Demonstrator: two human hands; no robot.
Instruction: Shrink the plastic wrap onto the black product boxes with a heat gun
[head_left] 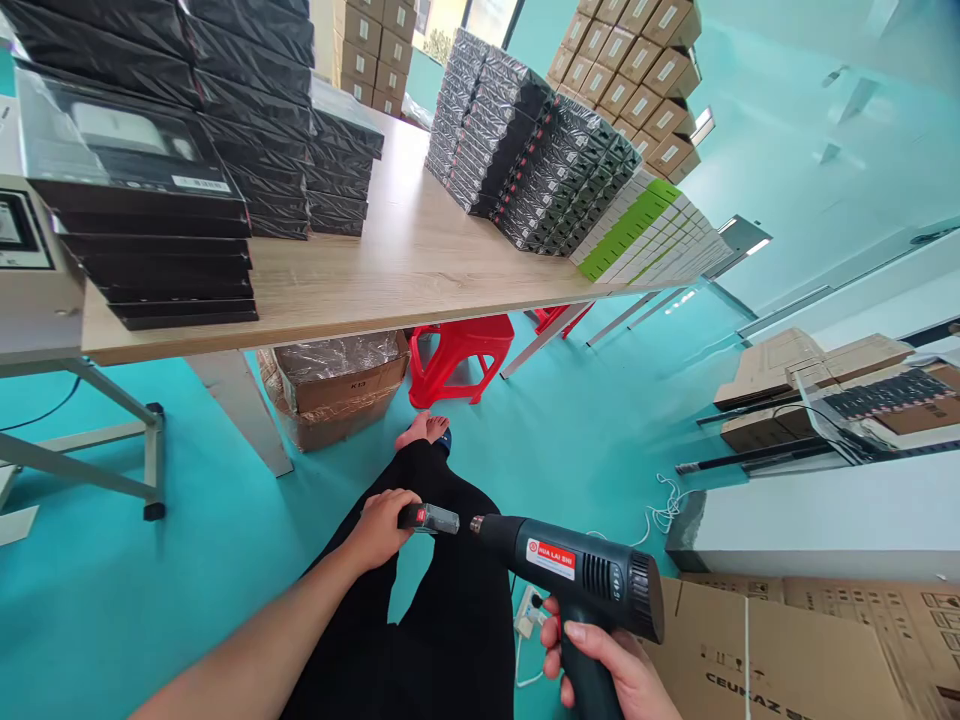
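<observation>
My left hand [382,530] is closed around one end of a small dark box [439,519] with a red mark, held above my lap. Its free end looks glossy, like clear film, and points to the right. In my right hand [600,660] is the handle of a dark heat gun [570,560] with a red and white label. The metal nozzle points left at the box's free end, a small gap apart from it. Part of the gun's handle is hidden by my fingers.
A wooden table [420,285] ahead bears stacks of black film-wrapped boxes [247,110] and white-green boxes [637,230]. Beneath it are an open carton [345,390] and a red stool [469,350]. A power strip [529,610] lies on the floor; large cartons [780,650] stand at right.
</observation>
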